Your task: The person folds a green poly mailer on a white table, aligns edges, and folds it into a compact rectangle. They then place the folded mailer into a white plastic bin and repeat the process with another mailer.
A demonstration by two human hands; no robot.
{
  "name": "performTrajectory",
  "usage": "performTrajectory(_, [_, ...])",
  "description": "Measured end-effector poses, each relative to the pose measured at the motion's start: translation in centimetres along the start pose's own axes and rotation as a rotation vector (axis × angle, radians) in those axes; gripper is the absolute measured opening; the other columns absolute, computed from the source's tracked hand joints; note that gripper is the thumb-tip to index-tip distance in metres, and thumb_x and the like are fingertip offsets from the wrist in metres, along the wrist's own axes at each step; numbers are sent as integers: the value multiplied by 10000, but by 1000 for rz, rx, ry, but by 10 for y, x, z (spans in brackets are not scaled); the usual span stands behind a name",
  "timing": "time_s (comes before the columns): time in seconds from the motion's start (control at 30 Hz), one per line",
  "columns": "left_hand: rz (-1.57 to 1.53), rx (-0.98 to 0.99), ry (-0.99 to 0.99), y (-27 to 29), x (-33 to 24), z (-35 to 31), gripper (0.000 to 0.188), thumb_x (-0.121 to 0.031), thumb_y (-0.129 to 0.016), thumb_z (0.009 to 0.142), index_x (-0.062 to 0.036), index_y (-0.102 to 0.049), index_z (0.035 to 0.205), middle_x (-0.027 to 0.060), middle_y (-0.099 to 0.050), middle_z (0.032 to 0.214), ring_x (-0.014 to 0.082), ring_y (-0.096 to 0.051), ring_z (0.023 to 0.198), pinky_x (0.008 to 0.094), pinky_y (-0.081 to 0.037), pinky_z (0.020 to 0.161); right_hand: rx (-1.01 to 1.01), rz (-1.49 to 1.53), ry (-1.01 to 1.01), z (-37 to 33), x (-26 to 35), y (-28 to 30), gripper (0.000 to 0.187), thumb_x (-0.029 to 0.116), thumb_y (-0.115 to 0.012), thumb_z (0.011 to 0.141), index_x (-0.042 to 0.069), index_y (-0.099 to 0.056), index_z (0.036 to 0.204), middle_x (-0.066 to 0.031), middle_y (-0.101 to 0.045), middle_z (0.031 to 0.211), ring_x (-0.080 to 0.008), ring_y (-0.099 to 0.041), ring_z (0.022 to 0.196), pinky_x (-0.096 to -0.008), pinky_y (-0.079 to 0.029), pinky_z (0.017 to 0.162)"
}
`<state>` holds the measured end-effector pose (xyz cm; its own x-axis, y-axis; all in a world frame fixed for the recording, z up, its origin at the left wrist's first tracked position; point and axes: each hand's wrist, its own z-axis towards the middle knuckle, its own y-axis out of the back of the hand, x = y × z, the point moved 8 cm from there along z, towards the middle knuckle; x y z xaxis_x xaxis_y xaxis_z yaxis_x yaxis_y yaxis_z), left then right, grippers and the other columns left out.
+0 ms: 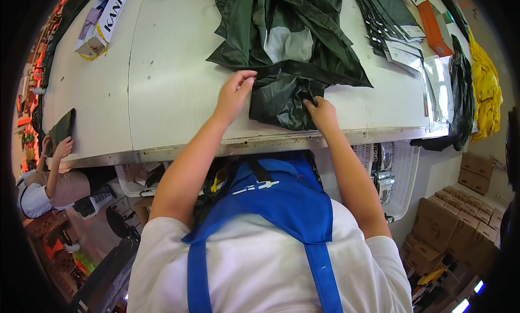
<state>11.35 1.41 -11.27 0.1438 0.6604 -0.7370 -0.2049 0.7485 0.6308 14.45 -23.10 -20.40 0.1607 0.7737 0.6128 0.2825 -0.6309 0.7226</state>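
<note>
A dark green, shiny garment [238,42] that looks like a raincoat lies spread on the table in front of me. A pale mesh patch [290,44] shows in its middle. At its near end, a crumpled dark green section [281,104] bulges toward the table's front edge; I cannot tell which part of the garment it is. My right hand [323,114] is closed on the right side of this section, pinching its fabric. At the upper left corner of the same section, my left hand [234,96] has loosely curved fingers, with thumb and forefinger slightly apart beside the fabric.
Flat dark green packages with white labels [387,28] lie at the right, near an orange box [434,28]. Yellow fabric [485,85] hangs beyond. A white box [105,23] stands far left. Another person [51,185] holds a dark green piece at the left. White baskets [401,188] sit below the edge.
</note>
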Motion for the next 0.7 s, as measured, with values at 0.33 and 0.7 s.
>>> performTrajectory(0.33, [95, 349, -315, -81, -21, -68, 189, -196, -637, 797, -68, -661, 933, 89, -640, 862, 290, -597, 842, 401, -481, 755, -488, -268, 742, -76, 83, 46, 444, 231, -728, 731, 63, -568, 1110, -121, -620, 1014, -294, -580, 972, -399, -434, 862])
performTrajectory(0.7, [210, 716, 201, -103, 22, -17, 190, -255, -592, 842, -82, -656, 888, 132, -657, 866, 329, -619, 837, 423, -482, 742, 102, -353, 854, -46, 49, -13, 312, 239, -691, 748, 104, -620, 1020, -73, -566, 967, -256, -553, 901, -358, -450, 775])
